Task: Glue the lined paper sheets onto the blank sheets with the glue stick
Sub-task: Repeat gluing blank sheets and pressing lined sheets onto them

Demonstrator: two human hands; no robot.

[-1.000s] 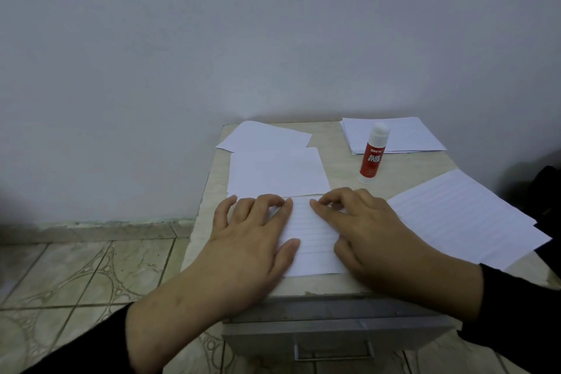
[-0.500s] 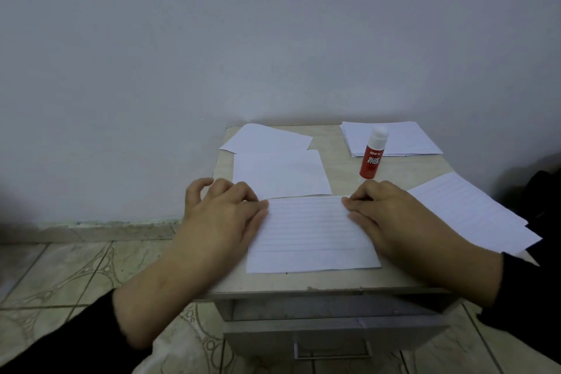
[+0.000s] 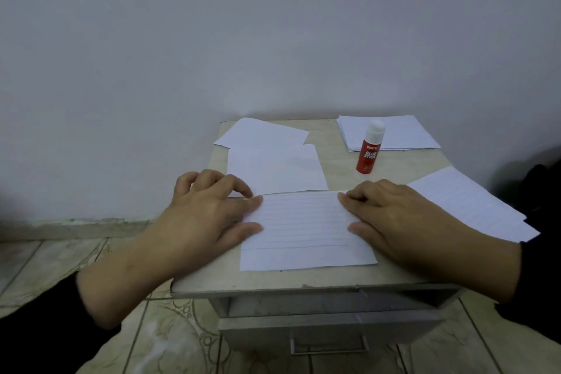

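A lined paper sheet (image 3: 303,231) lies flat near the front edge of the small table (image 3: 334,281). My left hand (image 3: 209,215) presses its left edge with flat fingers, and my right hand (image 3: 394,218) presses its right edge the same way. A red glue stick (image 3: 368,150) with a white cap stands upright behind my right hand. Two blank sheets, one (image 3: 276,168) nearer and one (image 3: 261,132) farther, lie behind the lined sheet on the left.
A stack of lined sheets (image 3: 403,132) sits at the back right corner. More lined sheets (image 3: 467,203) overhang the table's right edge. A metal drawer with a handle (image 3: 329,346) is below the tabletop. The wall stands right behind the table; tiled floor lies to the left.
Both hands have slid apart from the middle of the lined sheet to its left and right edges, uncovering its surface. The glue stick and other sheets have not moved.
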